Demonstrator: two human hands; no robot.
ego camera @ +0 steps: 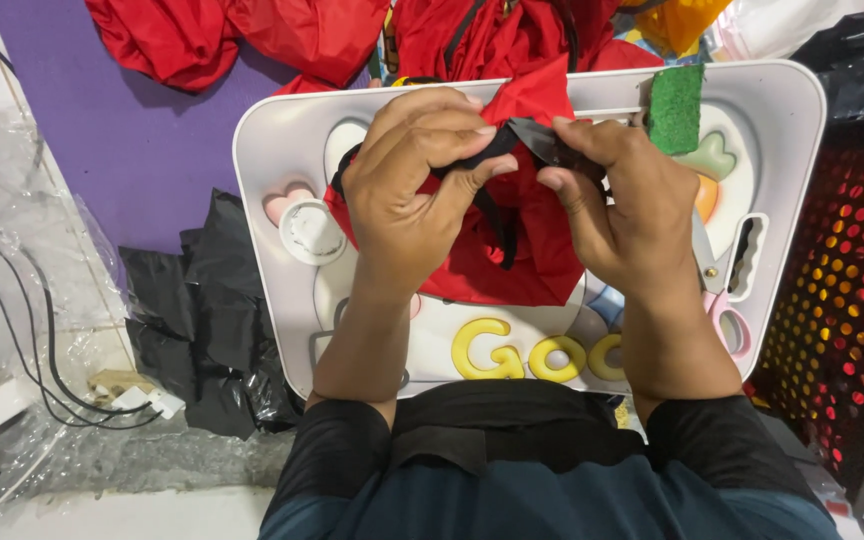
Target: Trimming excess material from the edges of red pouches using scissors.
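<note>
Both hands, left [407,190] and right [624,205], pinch a black strap [524,138] over red fabric [522,250], fingers closed; attachment apparently unfinished.

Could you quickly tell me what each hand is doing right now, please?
Left hand: closed, pinching the black strap.
Right hand: closed on the same strap, over the red fabric.

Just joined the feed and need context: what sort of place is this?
Probably a home sewing or craft corner, worked on the floor. A white plastic lap tray holds pink-handled scissors, both hands pinch a black strap on red fabric, and more red cloth is piled behind.
</note>
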